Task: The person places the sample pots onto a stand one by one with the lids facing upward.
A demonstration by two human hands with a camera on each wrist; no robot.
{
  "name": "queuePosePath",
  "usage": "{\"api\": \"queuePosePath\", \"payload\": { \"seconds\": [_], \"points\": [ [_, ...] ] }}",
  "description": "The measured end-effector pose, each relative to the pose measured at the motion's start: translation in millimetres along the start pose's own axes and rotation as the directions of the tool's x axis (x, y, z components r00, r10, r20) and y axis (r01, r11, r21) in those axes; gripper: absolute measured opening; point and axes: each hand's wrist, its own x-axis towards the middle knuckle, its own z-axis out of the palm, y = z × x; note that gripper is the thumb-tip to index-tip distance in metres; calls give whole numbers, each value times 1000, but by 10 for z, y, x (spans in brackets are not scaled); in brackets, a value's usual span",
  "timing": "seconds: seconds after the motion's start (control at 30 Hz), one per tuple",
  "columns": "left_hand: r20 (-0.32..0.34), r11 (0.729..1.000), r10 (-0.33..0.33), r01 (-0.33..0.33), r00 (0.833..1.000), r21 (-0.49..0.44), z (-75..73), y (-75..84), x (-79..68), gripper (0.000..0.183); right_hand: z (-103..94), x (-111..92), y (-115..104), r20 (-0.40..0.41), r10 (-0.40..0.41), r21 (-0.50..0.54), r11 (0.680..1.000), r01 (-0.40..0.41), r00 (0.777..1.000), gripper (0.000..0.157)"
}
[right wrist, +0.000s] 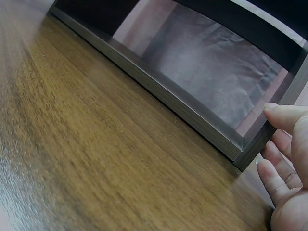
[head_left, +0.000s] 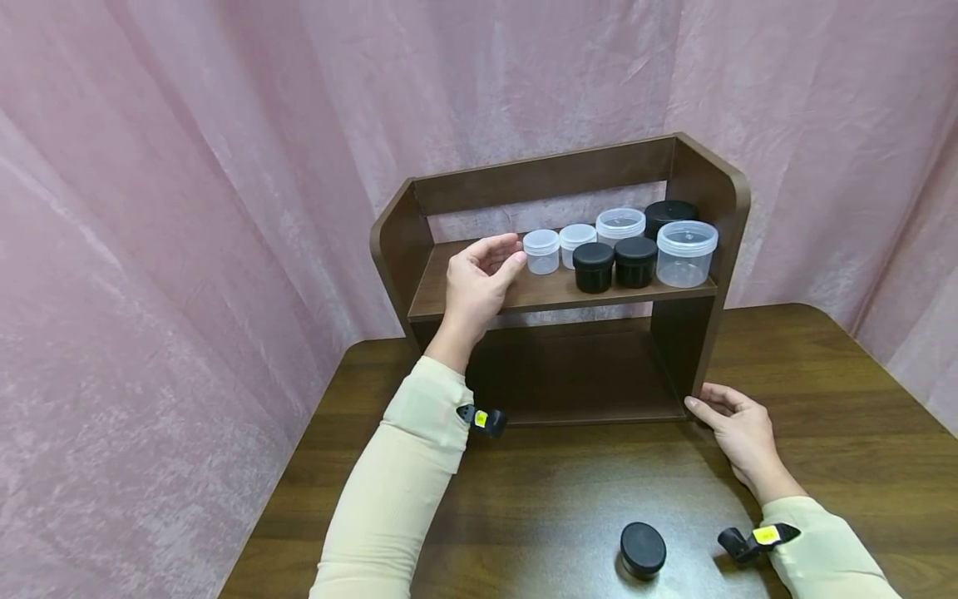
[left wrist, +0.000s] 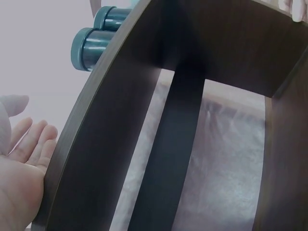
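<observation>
A brown two-tier shelf [head_left: 572, 290] holds jars on its upper board. My left hand [head_left: 479, 279] is over that board, fingers loosely bent, right beside a small clear jar [head_left: 541, 252]; whether it touches the jar I cannot tell. In the left wrist view the left hand [left wrist: 26, 163] has nothing in its fingers. Down at the shelf's lower right corner, my right hand [head_left: 741, 433] grips the side panel [right wrist: 274, 132], thumb at the front and fingers on the outer face.
More clear jars [head_left: 686, 254] and three black-lidded jars [head_left: 634, 262] stand toward the board's right end. Another black jar [head_left: 642, 549] sits on the wooden table [head_left: 554, 507] in front. Pink curtains [head_left: 314, 125] hang behind.
</observation>
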Motion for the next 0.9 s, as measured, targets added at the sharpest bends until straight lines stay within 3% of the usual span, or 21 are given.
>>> {"api": "queuePosePath", "payload": {
  "seconds": [0.27, 0.57, 0.9],
  "points": [
    [-15, 996, 64, -65, 998, -54, 51, 12, -131, 26, -5, 3, -3, -3, -2, -3, 1000, 2, 1000, 49],
    [-29, 990, 56, -60, 998, -130, 87, 23, -287, 23, -13, 1, 17, -1, 9, -5, 1000, -9, 1000, 50],
    [3, 979, 103, -101, 995, -175, 134, -27, -544, 20, -6, 3, 10, -2, 14, -12, 1000, -14, 1000, 50]
  ]
}}
